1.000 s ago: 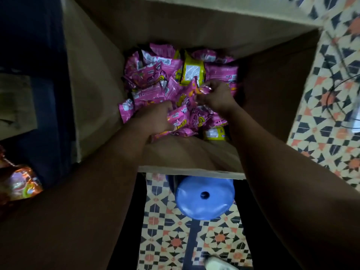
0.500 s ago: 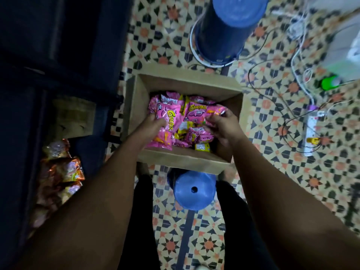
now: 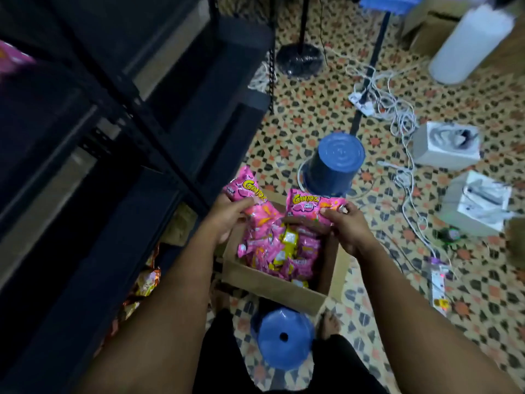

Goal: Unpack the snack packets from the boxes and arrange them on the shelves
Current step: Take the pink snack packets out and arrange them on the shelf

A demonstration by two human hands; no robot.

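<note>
Both hands grip pink packets (image 3: 312, 207); box (image 3: 272, 285) contents partly hidden.

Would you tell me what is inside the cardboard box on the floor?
The cardboard box holds a loose heap of pink snack packets, with a few yellow ones among them. The box bottom and any lower layers are covered.

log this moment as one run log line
step: unpacking | left hand: holds pink packet | right hand: holds second pink packet | box: packets remain
</note>
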